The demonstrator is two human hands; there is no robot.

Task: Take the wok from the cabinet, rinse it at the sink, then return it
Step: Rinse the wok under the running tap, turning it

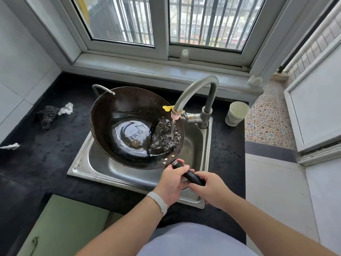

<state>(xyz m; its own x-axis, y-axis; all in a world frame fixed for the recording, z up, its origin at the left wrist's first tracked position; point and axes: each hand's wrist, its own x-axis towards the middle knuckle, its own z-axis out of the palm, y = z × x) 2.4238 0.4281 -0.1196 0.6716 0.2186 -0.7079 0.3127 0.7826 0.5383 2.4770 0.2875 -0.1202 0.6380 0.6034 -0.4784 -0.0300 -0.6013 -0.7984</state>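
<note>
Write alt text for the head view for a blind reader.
The left hand and right hand grip the black handle of a dark wok held over a steel sink, while water from the curved tap runs into it. A paper cup stands on the black counter right of the tap.

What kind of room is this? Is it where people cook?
Most likely a home kitchen, at the washing-up corner. A steel sink is set into a dark counter under a window, and the faucet runs water into a black wok.
</note>
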